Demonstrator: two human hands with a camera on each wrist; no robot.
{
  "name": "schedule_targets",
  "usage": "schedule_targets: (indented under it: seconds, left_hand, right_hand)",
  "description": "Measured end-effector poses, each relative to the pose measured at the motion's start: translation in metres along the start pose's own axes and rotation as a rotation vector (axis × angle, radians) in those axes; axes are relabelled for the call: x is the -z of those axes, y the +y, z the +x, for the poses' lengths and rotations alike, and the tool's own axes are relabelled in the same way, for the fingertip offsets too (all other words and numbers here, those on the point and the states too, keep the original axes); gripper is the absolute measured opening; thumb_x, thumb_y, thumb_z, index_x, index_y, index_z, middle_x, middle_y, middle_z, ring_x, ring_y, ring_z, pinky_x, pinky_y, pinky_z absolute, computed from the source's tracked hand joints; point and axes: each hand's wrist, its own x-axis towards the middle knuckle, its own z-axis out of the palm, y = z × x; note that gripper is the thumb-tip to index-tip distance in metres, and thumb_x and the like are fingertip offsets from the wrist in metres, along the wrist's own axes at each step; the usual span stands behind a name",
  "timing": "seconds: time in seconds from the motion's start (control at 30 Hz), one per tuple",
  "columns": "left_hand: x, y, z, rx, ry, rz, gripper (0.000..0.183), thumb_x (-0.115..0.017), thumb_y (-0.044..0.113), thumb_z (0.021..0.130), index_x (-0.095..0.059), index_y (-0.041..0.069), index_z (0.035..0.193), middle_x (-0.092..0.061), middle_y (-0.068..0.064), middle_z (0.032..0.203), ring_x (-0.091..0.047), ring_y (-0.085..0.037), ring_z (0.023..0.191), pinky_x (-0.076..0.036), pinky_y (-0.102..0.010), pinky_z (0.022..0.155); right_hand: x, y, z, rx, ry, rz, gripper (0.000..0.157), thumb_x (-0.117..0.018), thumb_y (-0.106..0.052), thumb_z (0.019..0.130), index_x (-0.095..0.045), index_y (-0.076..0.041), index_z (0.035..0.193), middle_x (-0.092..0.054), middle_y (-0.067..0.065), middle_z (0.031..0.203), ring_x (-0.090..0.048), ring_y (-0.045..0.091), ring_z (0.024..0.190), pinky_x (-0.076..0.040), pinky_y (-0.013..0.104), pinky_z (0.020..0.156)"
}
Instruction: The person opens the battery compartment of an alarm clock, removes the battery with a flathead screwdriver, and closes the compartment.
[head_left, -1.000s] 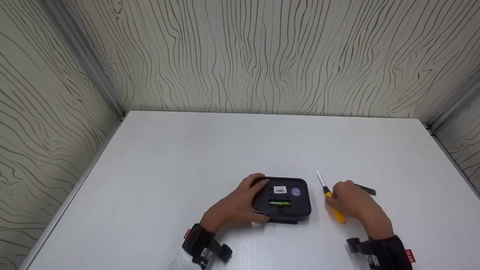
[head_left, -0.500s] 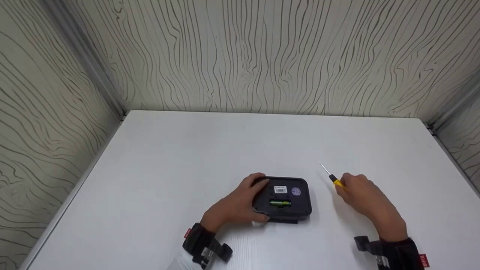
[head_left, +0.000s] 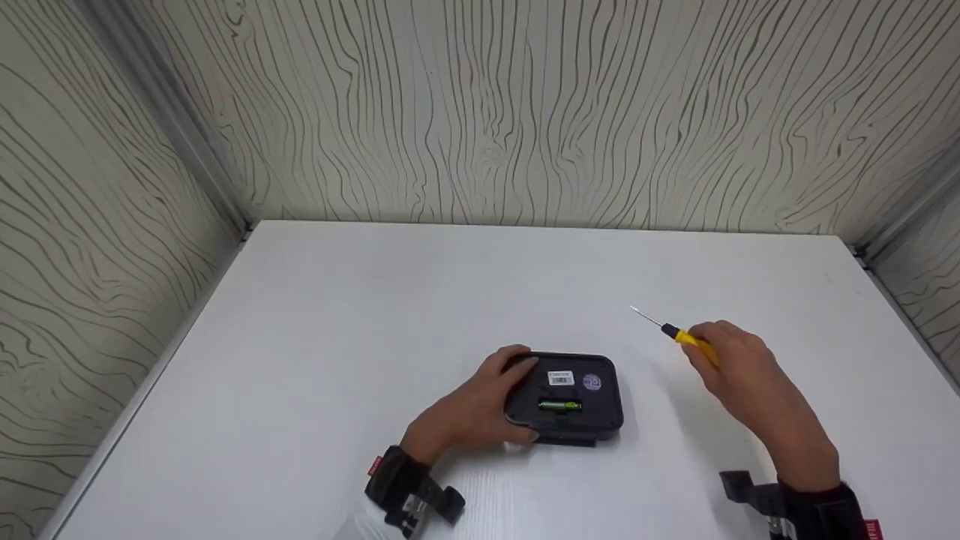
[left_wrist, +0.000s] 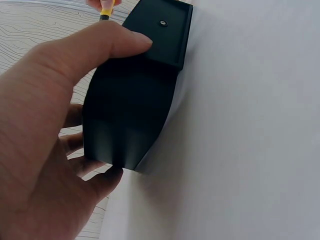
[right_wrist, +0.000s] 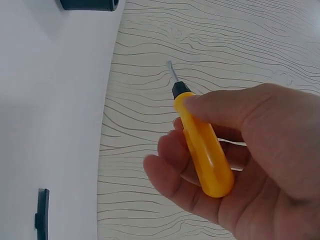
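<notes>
A black battery-powered device (head_left: 525,405) with rounded corners lies on the white table, a barcode label and a round purple sticker on its upper face. In its open slot sits a green battery (head_left: 560,406). My left hand (head_left: 484,409) grips the device's left end, thumb on the near side and fingers around the far side. In the left wrist view a screw (left_wrist: 163,23) shows on the device's side. My right hand (head_left: 739,371) holds a screwdriver (right_wrist: 207,155) by its yellow handle above the table, its thin metal shaft pointing away to the left.
A narrow black strip with a small tab (right_wrist: 43,215) lies on the white table (head_left: 375,300); in the head view the right hand hides it. Wood-grain patterned panels (head_left: 487,112) enclose the table at the back and sides.
My right hand has picked the screwdriver up off the table and moved it up and to the right, its shaft swinging leftward. The left hand and the device have stayed put.
</notes>
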Motion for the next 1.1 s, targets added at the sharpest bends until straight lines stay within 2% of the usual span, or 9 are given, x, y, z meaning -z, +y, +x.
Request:
schedule_targets:
  seconds: [0.4, 0.57, 0.7, 0.8, 0.93, 1.1]
  left_hand:
    - [0.000, -0.001, 0.000, -0.005, 0.004, 0.002, 0.094, -0.076, 0.040, 0.075, -0.028, 0.022, 0.154, -0.017, 0.007, 0.158, -0.029, -0.014, 0.142, -0.039, -0.032, 0.109]
    - [-0.001, 0.000, 0.000, -0.007, 0.014, 0.004, 0.093, -0.077, 0.038, 0.075, -0.030, 0.020, 0.153, -0.019, 0.007, 0.157, -0.031, -0.013, 0.141, -0.040, -0.031, 0.109]
    - [-0.001, 0.000, 0.000, -0.007, 0.014, 0.004, 0.093, -0.077, 0.038, 0.075, -0.030, 0.020, 0.153, -0.019, 0.007, 0.158, -0.030, -0.014, 0.141, -0.040, -0.032, 0.109]
    - [-0.001, 0.000, -0.001, -0.008, 0.015, 0.009, 0.094, -0.077, 0.038, 0.075, -0.029, 0.020, 0.153, -0.018, 0.007, 0.158, -0.030, -0.013, 0.141, -0.040, -0.032, 0.108]
    - [-0.001, -0.001, 0.000, -0.015, 0.018, 0.012, 0.094, -0.077, 0.038, 0.075, -0.030, 0.020, 0.153, -0.018, 0.007, 0.157, -0.031, -0.013, 0.141, -0.040, -0.031, 0.108]
    - [-0.001, -0.001, -0.001, -0.015, 0.014, 0.010, 0.094, -0.077, 0.038, 0.075, -0.029, 0.020, 0.154, -0.018, 0.006, 0.158, -0.031, -0.014, 0.141, -0.040, -0.031, 0.108]
  right_hand:
    - [0.007, -0.010, -0.005, 0.117, 0.154, -0.019, 0.023, -0.078, 0.001, 0.075, -0.072, -0.004, 0.096, -0.064, 0.005, 0.086, -0.056, 0.015, 0.069, -0.048, 0.020, 0.057]
    - [0.006, -0.013, -0.005, 0.203, 0.205, -0.019, 0.029, -0.081, 0.004, 0.070, -0.075, -0.005, 0.096, -0.063, 0.003, 0.084, -0.055, 0.011, 0.065, -0.041, 0.016, 0.053]
    - [0.006, -0.016, -0.005, 0.304, 0.250, 0.024, 0.032, -0.079, 0.009, 0.069, -0.076, -0.003, 0.098, -0.062, 0.003, 0.085, -0.048, 0.003, 0.065, -0.035, 0.011, 0.054]
    - [0.007, -0.020, -0.004, 0.358, 0.268, 0.054, 0.035, -0.079, 0.012, 0.067, -0.076, -0.004, 0.098, -0.063, 0.003, 0.086, -0.048, 0.001, 0.065, -0.035, 0.009, 0.055]
    - [0.010, -0.028, -0.005, 0.331, 0.236, 0.055, 0.033, -0.080, 0.009, 0.068, -0.073, -0.006, 0.096, -0.066, -0.002, 0.088, -0.053, 0.002, 0.068, -0.037, 0.008, 0.057]
    - [0.010, -0.038, -0.006, 0.287, 0.183, 0.034, 0.032, -0.082, 0.005, 0.068, -0.067, -0.008, 0.092, -0.068, -0.003, 0.088, -0.051, 0.004, 0.070, -0.040, 0.012, 0.058]
